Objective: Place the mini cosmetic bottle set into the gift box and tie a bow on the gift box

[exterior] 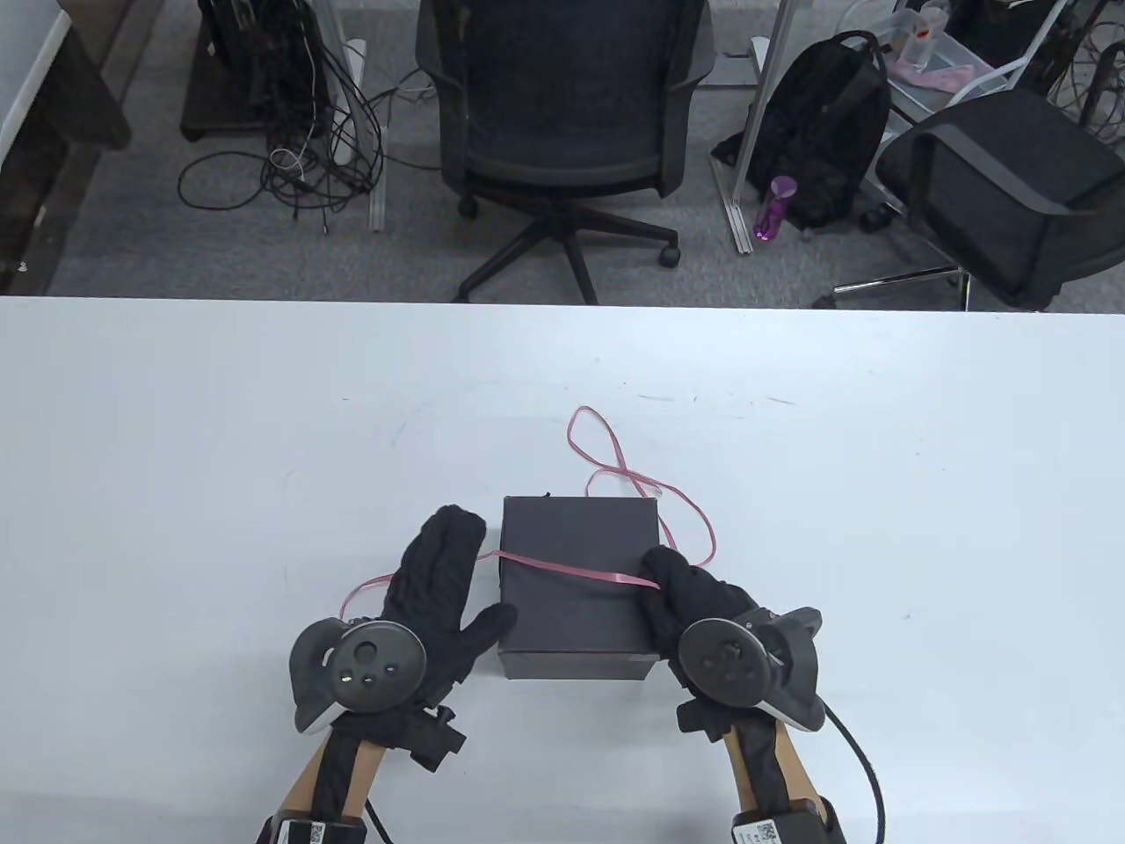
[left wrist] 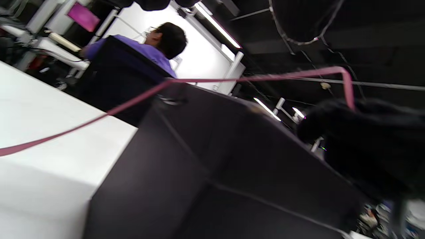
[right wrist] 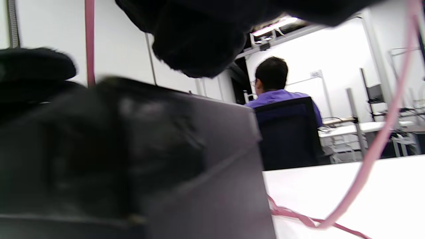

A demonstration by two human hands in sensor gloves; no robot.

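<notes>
A closed black gift box (exterior: 580, 585) stands on the white table (exterior: 176, 440) near the front edge; no bottles show. A thin pink ribbon (exterior: 562, 567) runs across its lid and lies in loose loops behind it. My left hand (exterior: 439, 571) lies flat, fingers straight, beside the box's left side over the ribbon's left end, its thumb against the box. My right hand (exterior: 677, 585) rests on the lid's right edge and pinches the ribbon there. In the left wrist view the ribbon (left wrist: 99, 116) stretches over the box (left wrist: 212, 166). In the right wrist view the ribbon (right wrist: 375, 146) hangs to the table.
Beyond the table's far edge stand two office chairs (exterior: 562, 105), a backpack (exterior: 826, 123) and tangled cables on the floor. A seated person in a purple shirt (right wrist: 282, 96) shows in both wrist views, far off.
</notes>
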